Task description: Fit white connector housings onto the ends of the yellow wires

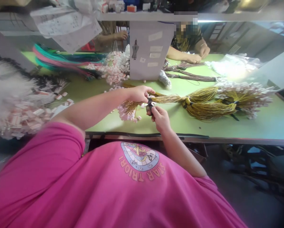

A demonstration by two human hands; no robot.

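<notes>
A bundle of thin yellow wires [167, 98] lies across the green table, with small pale connectors [129, 114] at its left end. My left hand [140, 94] is closed around the bundle near that end. Just right of those fingers, a black band [149, 101] crosses the wires. Below the bundle my right hand [161, 119] pinches a small dark roll [148, 110], which looks like black tape joined to the band. Larger coiled yellow wire bundles [208, 109], tied with black bands, rest to the right and end in whitish connectors [255, 95].
Pink and white connectors [20, 117] are heaped at the left. Green and pink wires [61, 60] lie behind them. A white panel [151, 50] stands mid-table beneath a shelf [137, 17]. Across the table, another person's hands [196, 57] work near brown wires [191, 76].
</notes>
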